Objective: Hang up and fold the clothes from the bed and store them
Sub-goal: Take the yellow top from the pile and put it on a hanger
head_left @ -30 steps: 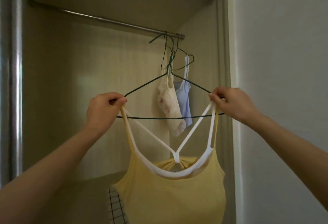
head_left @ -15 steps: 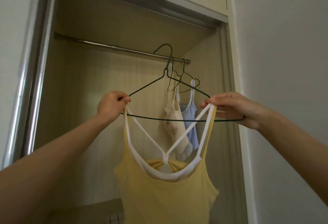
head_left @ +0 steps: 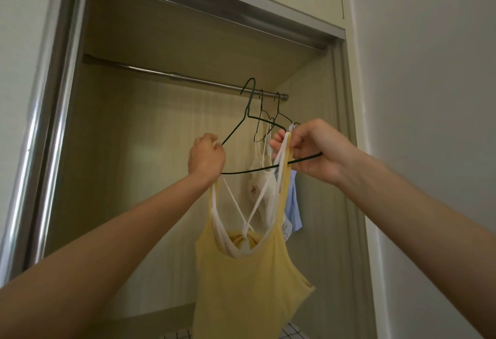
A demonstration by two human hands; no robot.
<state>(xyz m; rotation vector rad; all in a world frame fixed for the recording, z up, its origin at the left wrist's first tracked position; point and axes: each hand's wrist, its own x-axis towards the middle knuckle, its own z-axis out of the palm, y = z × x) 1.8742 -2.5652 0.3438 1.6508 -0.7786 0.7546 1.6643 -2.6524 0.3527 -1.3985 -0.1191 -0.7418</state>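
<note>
A yellow camisole [head_left: 247,279] with white straps hangs from a dark green wire hanger [head_left: 248,118]. My left hand [head_left: 206,156] grips the hanger's left end together with a strap. My right hand [head_left: 311,148] holds the hanger's right end and pinches the other strap. The hanger's hook sits right at the metal closet rod [head_left: 188,79], level with it; whether it rests over the rod I cannot tell. The hanger is turned at an angle to me.
Two more wire hangers hang at the rod's right end, carrying a cream top [head_left: 259,177] and a light blue top [head_left: 294,207]. The closet's metal frame [head_left: 53,97] stands at the left and a white wall [head_left: 429,97] at the right. A checked item [head_left: 291,332] shows low down.
Both hands have raised the hanger with the camisole toward the rod. The hanger has turned so its right end points toward me, and the hook has come up to the rod.
</note>
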